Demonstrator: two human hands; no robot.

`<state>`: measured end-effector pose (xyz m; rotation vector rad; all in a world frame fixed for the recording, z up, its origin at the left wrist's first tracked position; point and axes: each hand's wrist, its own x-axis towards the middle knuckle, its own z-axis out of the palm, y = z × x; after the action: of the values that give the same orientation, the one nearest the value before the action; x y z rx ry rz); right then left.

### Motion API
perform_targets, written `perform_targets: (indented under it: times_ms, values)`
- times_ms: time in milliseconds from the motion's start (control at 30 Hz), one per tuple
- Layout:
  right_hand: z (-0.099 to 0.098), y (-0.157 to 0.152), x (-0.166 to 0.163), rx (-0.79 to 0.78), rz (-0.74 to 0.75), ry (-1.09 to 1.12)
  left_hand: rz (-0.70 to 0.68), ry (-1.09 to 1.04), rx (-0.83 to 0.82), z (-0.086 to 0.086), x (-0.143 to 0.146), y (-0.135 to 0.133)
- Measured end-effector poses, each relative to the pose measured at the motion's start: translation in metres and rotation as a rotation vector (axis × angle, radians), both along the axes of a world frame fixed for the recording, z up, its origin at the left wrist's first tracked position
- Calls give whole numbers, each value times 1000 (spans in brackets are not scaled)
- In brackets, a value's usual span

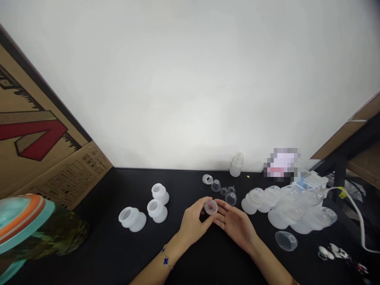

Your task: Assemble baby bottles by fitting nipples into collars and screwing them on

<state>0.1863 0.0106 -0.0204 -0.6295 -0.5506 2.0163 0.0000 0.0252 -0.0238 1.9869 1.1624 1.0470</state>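
Between the thumb and fingers of my left hand (195,221) is a translucent round bottle part (211,207) with a wide rim; whether it is a collar or a nipple I cannot tell. My right hand (236,226) lies palm up beside it, fingers stretched out, with fingertips close to the part. Just beyond the hands are a white bottle collar (207,179), a clear dome cap (215,185), another clear dome cap (230,198) and small clear nipples (223,191). On the left stand three white open-necked baby bottles (157,210).
Several capped baby bottles (286,211) cluster at right, a clear cap (286,240) in front. One capped bottle (236,164) stands by the wall. A white cable (360,221) and keychain-like items (335,252) lie far right. A jar (59,233) and cardboard box (68,178) occupy the left.
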Motion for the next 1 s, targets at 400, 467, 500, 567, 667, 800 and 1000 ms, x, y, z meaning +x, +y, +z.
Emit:
perform_targets:
  times_ms: [400, 467, 500, 567, 667, 800, 1000]
  values:
    - [0, 0, 0, -19, 6, 44, 9, -9, 17, -1, 0, 0]
    - [0, 0, 0, -18, 3, 49, 10, -9, 14, -2, 0, 0]
    - [0, 0, 0, -16, 3, 54, 8, -9, 12, -2, 0, 0]
    - [0, 0, 0, -11, 6, 68, 3, -10, 10, -2, 0, 0]
    - [-1, 0, 0, -4, 21, 87, 3, -7, 17, -1, 0, 0]
    - [-1, 0, 1, 1, 35, 101, -2, -6, 24, 0, -1, 0]
    - [0, 1, 1, -14, 37, 106, 0, 1, 22, -1, 0, 1]
